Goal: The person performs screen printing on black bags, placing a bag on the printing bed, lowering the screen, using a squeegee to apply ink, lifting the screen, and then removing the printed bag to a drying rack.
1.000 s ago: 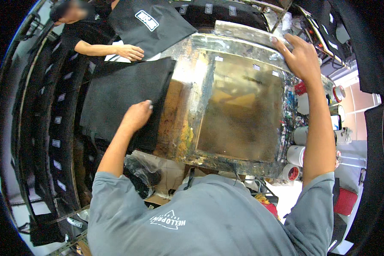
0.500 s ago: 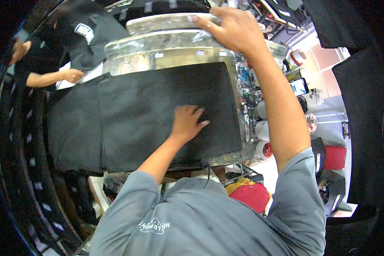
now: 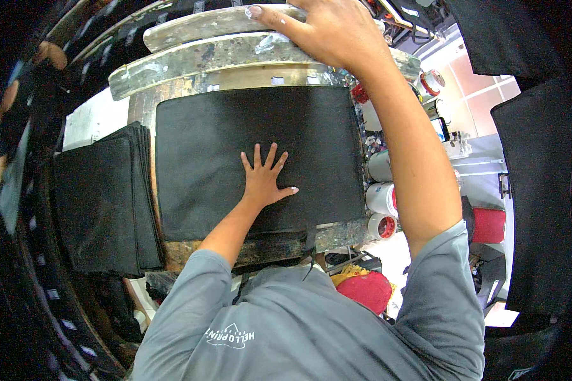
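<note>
I see the left hand (image 3: 265,178) pressed flat, fingers spread wide, on a black fabric piece (image 3: 235,152) that lies square across the paint-stained printing board (image 3: 140,111); the hand grips nothing, its palm resting near the middle of the cloth. The right hand (image 3: 327,28) reaches up and away, fingers curled over the near edge of the raised, paint-crusted screen frame (image 3: 190,54), which tilts above the far side of the board. Just left of the board, a stack of black fabric pieces (image 3: 102,203) sits on a lower surface, its top sheet flat. To the right of the board, white paint tubs (image 3: 382,200) with red contents stand close together. At the far left edge, another person's arm (image 3: 9,108) is dimly visible, well apart from my hands.
</note>
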### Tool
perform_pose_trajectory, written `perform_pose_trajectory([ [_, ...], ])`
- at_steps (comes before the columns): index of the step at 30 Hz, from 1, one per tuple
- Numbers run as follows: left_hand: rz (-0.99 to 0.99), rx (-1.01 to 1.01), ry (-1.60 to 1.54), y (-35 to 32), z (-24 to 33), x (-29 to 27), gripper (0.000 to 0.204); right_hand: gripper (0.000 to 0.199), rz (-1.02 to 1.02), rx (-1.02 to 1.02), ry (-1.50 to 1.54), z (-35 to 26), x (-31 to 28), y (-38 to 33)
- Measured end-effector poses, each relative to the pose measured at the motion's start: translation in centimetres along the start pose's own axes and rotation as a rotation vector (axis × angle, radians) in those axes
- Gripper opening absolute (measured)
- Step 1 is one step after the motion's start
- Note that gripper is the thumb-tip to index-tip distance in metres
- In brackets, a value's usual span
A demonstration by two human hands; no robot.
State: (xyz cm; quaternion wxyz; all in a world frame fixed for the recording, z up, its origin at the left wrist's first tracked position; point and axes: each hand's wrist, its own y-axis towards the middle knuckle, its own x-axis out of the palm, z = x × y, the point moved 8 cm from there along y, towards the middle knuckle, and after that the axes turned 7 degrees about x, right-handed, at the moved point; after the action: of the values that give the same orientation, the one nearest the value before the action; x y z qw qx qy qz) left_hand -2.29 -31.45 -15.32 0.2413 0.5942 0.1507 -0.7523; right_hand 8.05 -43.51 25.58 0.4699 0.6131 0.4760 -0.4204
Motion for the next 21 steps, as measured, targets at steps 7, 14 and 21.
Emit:
perform_pose_trajectory([
  [7,-0.046,-0.045,0.025,1.3,0.4,-0.2,0.114,0.083,0.183,-0.078,-0.070,0.2,0.2,0.2],
  [14,0.476,-0.169,-0.653,-1.8,-3.4,-13.6,0.101,0.076,0.068,0.012,-0.052,0.0,1.1,-0.9],
  [21,0.831,-0.498,-2.070,-15.1,-5.2,-21.5,0.133,0.056,-0.140,-0.148,-0.059,2.2,12.9,-7.8],
])
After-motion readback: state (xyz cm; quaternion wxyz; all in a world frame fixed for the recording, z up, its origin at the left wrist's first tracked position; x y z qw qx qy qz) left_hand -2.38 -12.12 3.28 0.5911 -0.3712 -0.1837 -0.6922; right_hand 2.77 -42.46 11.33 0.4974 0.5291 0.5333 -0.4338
